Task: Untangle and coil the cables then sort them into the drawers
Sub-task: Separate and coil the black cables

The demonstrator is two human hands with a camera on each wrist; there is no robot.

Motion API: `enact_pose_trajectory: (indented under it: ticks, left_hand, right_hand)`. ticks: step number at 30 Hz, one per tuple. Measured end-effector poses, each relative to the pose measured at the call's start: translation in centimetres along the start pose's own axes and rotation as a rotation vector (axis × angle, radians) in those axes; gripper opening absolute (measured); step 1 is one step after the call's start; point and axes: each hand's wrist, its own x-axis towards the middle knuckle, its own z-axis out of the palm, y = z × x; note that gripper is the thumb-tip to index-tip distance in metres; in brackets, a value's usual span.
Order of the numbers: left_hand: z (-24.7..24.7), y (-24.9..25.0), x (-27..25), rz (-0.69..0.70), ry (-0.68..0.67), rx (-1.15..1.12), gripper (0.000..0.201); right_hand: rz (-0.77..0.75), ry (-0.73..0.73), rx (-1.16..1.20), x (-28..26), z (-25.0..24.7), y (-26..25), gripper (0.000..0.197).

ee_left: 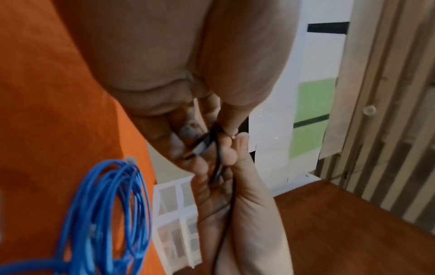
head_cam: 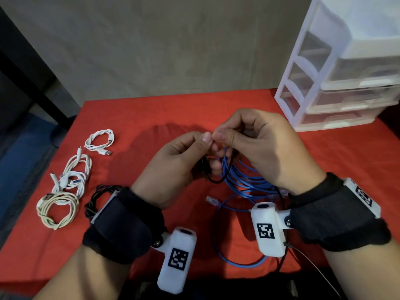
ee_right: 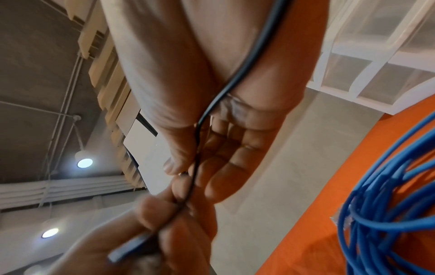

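Two hands meet above the middle of the red-covered counter (head_cam: 151, 113), both working one thin black cable (head_cam: 216, 180). The left hand (head_cam: 173, 165) has its fingers curled round the cable's plug end, thumb tip pressed up against the other thumb. The right hand (head_cam: 259, 146) pinches the same black cable between thumb and fingers, and the cord runs on down across that palm toward the wrist. A short loop of it hangs below the two hands.

Right under them lies a loose tangle of blue cable (head_cam: 242, 180), spreading toward the near edge, a clear plug showing beside it. Along the left side of the counter sit three coiled light cables in a row: a white coil (head_cam: 99, 140) farthest, another white bundle (head_cam: 74, 172) in the middle, a cream coil (head_cam: 57, 207) nearest. A black bundle (head_cam: 99, 195) lies just beside the left wrist. The white drawer unit (head_cam: 337, 83) stands at the far right corner, well apart from the hands.
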Motion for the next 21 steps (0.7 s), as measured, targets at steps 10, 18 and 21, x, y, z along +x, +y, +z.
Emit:
enact_pose_trajectory:
  ticks: [10,18,21]
  left_hand:
    - [0.77,-0.04,-0.06,0.014,-0.048,0.131,0.027]
    - [0.51,-0.17,-0.06,-0.017,-0.019,0.04,0.025]
    - [0.07,-0.32,-0.08,-0.027,0.02,0.004,0.025]
  right_hand:
    - [0.083,0.126,-0.101,0.26,-0.01,0.24,0.015]
    - [0.223,0.145,0.082,0.65,-0.34,-0.2,0.015]
    - [0.327,0.012,0.185,0.26,-0.11,0.2,0.018]
